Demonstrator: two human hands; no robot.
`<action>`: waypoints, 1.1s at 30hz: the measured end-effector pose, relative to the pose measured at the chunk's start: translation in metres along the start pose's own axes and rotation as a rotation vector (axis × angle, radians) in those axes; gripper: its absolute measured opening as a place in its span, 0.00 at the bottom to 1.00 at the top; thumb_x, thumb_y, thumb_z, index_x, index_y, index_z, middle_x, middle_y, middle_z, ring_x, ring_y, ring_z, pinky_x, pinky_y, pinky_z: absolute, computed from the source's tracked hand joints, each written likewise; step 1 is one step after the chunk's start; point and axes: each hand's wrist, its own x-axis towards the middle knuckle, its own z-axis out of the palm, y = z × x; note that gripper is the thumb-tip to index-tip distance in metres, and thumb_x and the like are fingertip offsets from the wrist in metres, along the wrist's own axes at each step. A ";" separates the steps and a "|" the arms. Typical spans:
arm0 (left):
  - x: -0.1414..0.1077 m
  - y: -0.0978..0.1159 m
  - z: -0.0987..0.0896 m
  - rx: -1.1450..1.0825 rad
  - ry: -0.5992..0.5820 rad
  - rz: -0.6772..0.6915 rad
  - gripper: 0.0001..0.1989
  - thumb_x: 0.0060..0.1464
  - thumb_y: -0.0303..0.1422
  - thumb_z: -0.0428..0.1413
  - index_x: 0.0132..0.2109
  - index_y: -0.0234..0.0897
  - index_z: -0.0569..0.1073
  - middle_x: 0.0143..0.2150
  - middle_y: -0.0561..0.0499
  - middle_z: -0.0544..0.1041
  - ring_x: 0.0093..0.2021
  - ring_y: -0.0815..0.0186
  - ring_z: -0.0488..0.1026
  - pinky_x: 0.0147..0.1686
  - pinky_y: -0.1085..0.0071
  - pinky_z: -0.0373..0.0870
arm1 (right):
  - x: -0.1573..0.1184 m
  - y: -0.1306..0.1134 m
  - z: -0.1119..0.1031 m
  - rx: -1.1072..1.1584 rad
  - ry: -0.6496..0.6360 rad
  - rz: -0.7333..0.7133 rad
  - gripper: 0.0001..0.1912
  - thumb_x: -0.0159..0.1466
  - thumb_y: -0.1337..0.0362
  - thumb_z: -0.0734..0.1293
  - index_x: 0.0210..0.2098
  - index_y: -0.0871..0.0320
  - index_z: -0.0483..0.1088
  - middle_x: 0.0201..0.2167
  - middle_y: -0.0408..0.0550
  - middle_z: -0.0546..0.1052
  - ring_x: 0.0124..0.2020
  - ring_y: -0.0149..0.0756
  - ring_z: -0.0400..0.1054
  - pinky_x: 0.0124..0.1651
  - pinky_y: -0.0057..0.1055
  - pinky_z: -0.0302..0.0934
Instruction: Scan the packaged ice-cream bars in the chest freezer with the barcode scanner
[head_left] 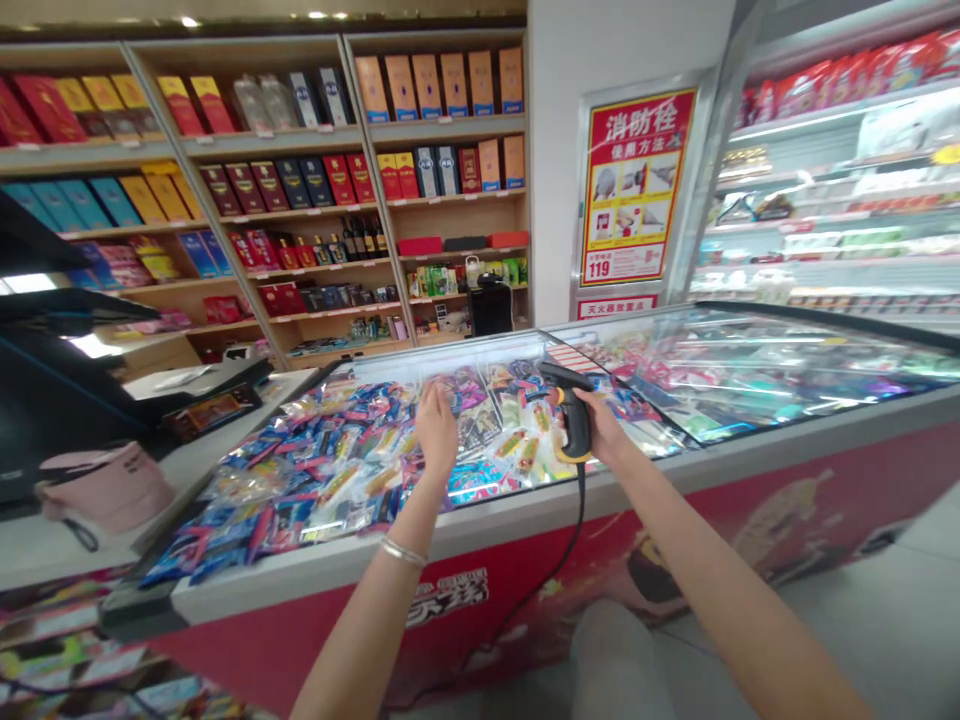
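My right hand (596, 425) is wrapped round the handle of a black and yellow barcode scanner (576, 415). Its head points to the left, and a dark cable (579, 510) hangs from the grip down the freezer's front. Over the left part of a chest freezer (517, 505) is my left hand (436, 425), with a silver bangle on the wrist. Its fingertips are blurred, so I cannot make out whether they hold anything. Below both hands lie many wrapped ice creams (360, 435) in colourful packets, seen through the freezer's glass top.
At the left is a counter with a pink bag (105, 490) and a dark machine (60, 380). Shelves (315, 210) of boxes and bottles line the back wall. A red fire-hydrant sign (637, 185) and a lit refrigerated shelf unit (832, 215) stand to the right.
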 end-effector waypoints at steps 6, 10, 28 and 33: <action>-0.049 0.040 0.078 0.286 -0.277 0.095 0.21 0.63 0.38 0.38 0.57 0.48 0.68 0.61 0.46 0.65 0.58 0.57 0.63 0.56 0.56 0.62 | -0.018 -0.015 -0.060 0.014 0.172 -0.026 0.08 0.60 0.62 0.64 0.32 0.61 0.70 0.18 0.44 0.72 0.15 0.27 0.64 0.17 0.21 0.63; -0.072 0.047 0.108 0.450 -0.472 0.153 0.21 0.62 0.44 0.39 0.57 0.52 0.67 0.61 0.48 0.65 0.59 0.52 0.62 0.54 0.47 0.61 | -0.022 -0.027 -0.088 0.095 0.252 -0.102 0.05 0.58 0.67 0.66 0.34 0.60 0.70 0.25 0.45 0.75 0.16 0.24 0.64 0.18 0.19 0.64; -0.092 0.046 0.129 0.530 -0.492 0.430 0.25 0.63 0.37 0.38 0.66 0.39 0.53 0.62 0.41 0.64 0.64 0.54 0.55 0.56 0.49 0.60 | -0.021 -0.033 -0.089 0.255 0.344 -0.123 0.05 0.62 0.70 0.60 0.32 0.58 0.66 0.25 0.43 0.72 0.16 0.22 0.64 0.19 0.16 0.65; -0.094 0.045 0.132 0.546 -0.499 0.424 0.24 0.62 0.34 0.39 0.63 0.36 0.57 0.62 0.39 0.63 0.63 0.53 0.56 0.55 0.47 0.60 | -0.017 -0.033 -0.086 0.206 0.422 -0.085 0.08 0.62 0.73 0.59 0.29 0.59 0.67 0.22 0.45 0.71 0.14 0.24 0.65 0.18 0.16 0.64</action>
